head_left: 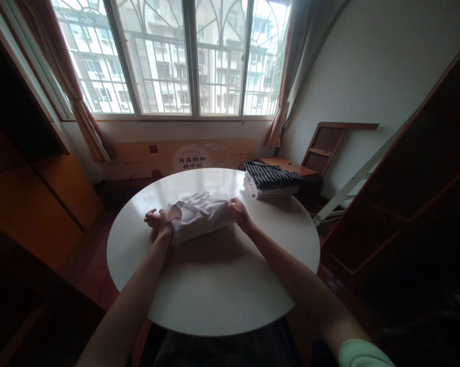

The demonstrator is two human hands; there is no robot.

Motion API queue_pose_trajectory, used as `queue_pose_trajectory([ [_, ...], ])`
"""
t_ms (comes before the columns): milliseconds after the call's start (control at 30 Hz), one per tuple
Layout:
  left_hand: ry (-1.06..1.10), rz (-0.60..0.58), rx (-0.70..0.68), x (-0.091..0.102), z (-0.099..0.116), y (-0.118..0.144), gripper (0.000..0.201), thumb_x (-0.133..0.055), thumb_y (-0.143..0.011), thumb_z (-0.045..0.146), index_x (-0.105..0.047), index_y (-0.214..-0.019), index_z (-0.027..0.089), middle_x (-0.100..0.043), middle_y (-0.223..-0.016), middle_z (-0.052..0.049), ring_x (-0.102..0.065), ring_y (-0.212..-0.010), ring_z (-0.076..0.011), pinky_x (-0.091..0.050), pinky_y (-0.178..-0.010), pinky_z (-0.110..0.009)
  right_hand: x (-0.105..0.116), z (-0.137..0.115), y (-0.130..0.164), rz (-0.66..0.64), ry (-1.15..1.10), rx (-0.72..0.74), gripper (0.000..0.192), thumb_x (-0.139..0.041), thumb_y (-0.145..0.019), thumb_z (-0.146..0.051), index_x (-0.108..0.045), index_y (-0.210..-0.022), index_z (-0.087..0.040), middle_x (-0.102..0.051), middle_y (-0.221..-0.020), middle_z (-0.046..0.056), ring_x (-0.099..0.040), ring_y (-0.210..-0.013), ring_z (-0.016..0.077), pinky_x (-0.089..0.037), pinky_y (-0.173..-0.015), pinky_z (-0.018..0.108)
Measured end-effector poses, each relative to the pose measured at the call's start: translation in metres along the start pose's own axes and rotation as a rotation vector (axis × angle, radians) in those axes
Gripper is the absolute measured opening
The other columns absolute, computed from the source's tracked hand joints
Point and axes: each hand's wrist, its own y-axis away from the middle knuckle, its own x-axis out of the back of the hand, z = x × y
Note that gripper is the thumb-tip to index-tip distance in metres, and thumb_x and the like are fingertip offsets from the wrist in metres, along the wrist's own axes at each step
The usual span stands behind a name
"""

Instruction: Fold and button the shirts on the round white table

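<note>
A folded white shirt point(203, 216) lies on the round white table point(214, 290), its collar-like end toward the left. My right hand point(240, 214) pinches the shirt's right edge between thumb and fingers. At the opposite end, my left hand point(159, 221) rests against the fabric with its fingers apart and loosely bent, pointing away from the cloth. Whether the left palm or thumb is tucked under the shirt is hidden.
A stack of folded clothes point(271, 181), with a black-and-white striped piece on top, sits at the table's back right edge. Behind the table are a printed cardboard panel point(138, 158) and a barred window. A wooden chair point(323, 148) stands beyond the stack.
</note>
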Motion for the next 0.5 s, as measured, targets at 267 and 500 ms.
queue_pose_trajectory([
  [267,0.179,-0.373,-0.020,-0.009,0.008,0.010,0.015,-0.057,-0.067,0.023,-0.056,-0.079,0.015,-0.060,-0.078,-0.004,-0.058,-0.079,-0.0185,-0.046,-0.071,-0.030,0.014,-0.028,-0.002,-0.061,-0.677,-0.295,0.017,-0.056,-0.072,-0.033,-0.057,-0.076,-0.016,-0.062,-0.061,0.000,-0.059,-0.062,0.0149,-0.047,-0.062,0.027],
  [500,0.374,-0.574,-0.260,-0.014,0.026,0.034,0.060,-0.068,-0.058,0.028,-0.046,-0.113,0.019,-0.048,-0.125,-0.011,-0.048,-0.111,-0.0243,-0.042,-0.085,-0.035,0.023,-0.045,0.002,-0.135,-0.731,-0.278,0.020,-0.050,-0.079,-0.033,-0.061,-0.084,-0.017,-0.067,-0.069,0.001,-0.064,-0.081,0.0178,-0.049,-0.077,0.030],
])
